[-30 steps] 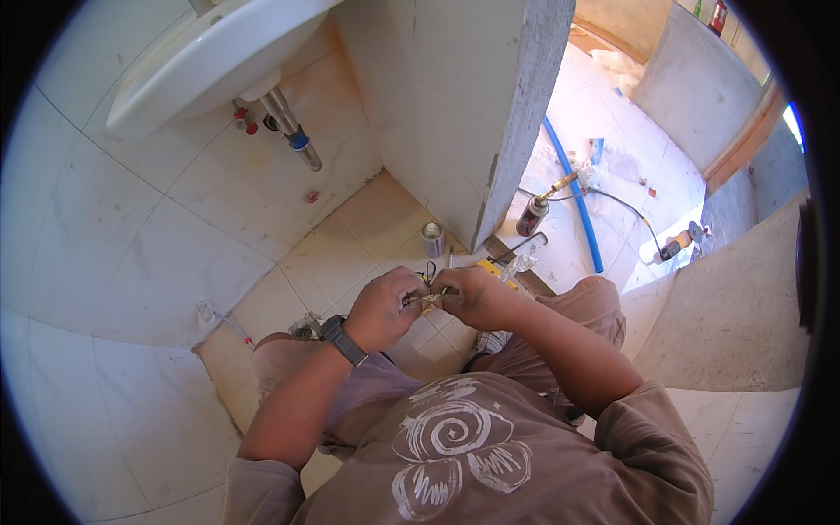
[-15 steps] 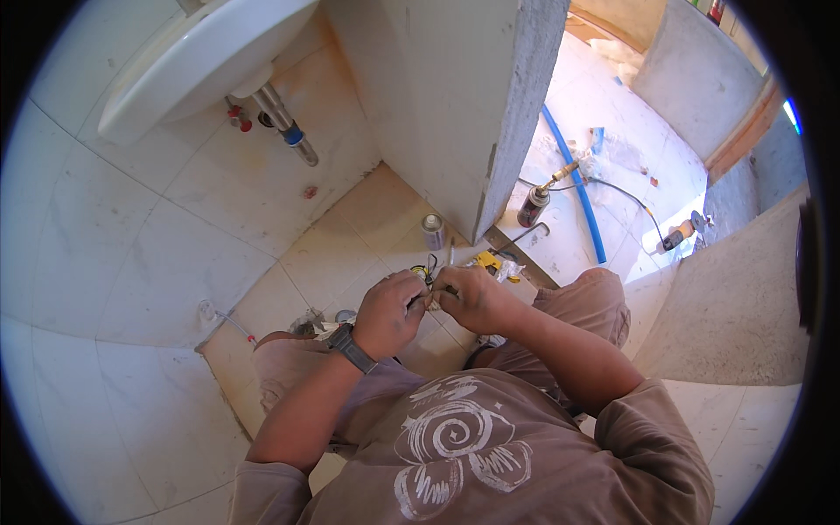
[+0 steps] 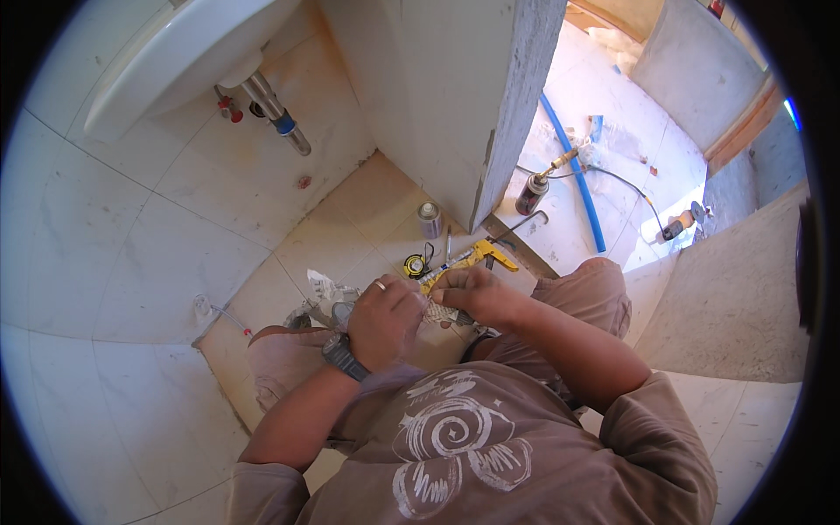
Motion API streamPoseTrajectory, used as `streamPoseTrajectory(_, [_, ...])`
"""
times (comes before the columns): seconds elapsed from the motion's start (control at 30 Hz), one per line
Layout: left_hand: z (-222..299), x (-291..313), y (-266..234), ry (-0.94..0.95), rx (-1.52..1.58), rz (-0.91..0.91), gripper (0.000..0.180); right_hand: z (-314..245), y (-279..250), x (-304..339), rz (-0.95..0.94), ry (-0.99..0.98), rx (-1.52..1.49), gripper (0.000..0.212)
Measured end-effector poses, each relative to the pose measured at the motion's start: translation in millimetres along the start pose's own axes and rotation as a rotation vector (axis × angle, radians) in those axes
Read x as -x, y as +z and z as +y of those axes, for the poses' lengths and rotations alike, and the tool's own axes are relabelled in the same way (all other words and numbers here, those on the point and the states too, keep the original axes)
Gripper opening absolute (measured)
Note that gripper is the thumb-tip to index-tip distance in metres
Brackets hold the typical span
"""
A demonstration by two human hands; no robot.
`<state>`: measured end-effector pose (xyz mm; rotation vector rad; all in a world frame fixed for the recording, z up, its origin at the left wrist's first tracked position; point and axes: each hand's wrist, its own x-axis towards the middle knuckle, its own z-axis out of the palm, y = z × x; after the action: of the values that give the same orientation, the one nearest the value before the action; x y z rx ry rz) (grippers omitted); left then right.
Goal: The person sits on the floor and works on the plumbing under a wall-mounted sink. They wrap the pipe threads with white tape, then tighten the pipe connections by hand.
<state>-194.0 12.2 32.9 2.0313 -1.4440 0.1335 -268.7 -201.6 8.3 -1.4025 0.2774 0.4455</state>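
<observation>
My left hand (image 3: 385, 319), with a ring on a finger and a dark watch on the wrist, is closed, its fingers curled toward my right hand. My right hand (image 3: 477, 296) is pinched close beside it. Whatever lies between the fingertips is too small or hidden to make out. Just beyond the hands is a yellow caulking gun (image 3: 479, 252) on the floor, partly covered by my right hand. A yellow and black tape measure (image 3: 415, 266) sits left of it. Crumpled printed paper (image 3: 328, 290) lies beside my left hand.
A spray can (image 3: 430, 220) stands near the wall end (image 3: 490, 179). Past the threshold are a gas torch (image 3: 533, 192), a blue pipe (image 3: 573, 175) and an angle grinder (image 3: 681, 224). At upper left a white sink (image 3: 175, 70) overhangs, its metal drain pipe (image 3: 278, 114) pointing down.
Both hands have come slightly lower, and the left has turned to show more of its back. The tape measure, caulking gun and paper now show more fully.
</observation>
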Motion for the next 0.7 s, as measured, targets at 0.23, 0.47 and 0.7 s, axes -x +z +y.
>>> streamPoseTrajectory(0.23, [-10.2,-3.5,1.4,-0.196,0.209,-0.121,0.014,-22.7,1.8,11.8,-0.006,-0.241,0.548,0.031])
streamPoseTrajectory(0.47, [-14.6,-8.3,-2.1,-0.066,0.033,-0.11,0.01,-24.0,4.2,3.6,0.031,-0.267,0.535,0.027])
streamPoseTrajectory(0.7, [-6.8,-6.3,-1.4,-0.103,0.054,-0.059,0.013,-28.8,5.6,8.2,0.004,-0.337,0.607,0.02])
